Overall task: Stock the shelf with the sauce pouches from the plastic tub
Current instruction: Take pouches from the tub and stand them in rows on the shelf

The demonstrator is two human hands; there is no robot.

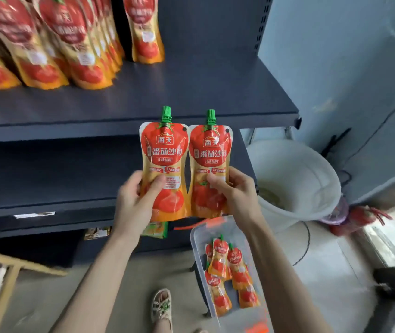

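The left hand [134,200] grips one sauce pouch [164,169] low on its body, and the right hand [236,195] pinches a second pouch [209,169] beside it, both upright in front of the shelf [191,92]. Rows of pouches [47,49] already stand at the shelf's left; its right side is bare. Several more [227,272] lie in the tub [198,236] below, so stocking looks well underway but unfinished.

white bucket [308,170] on the floor [335,267]; red mesh bag [357,216] just beside it; wooden frame [5,299] at lower left
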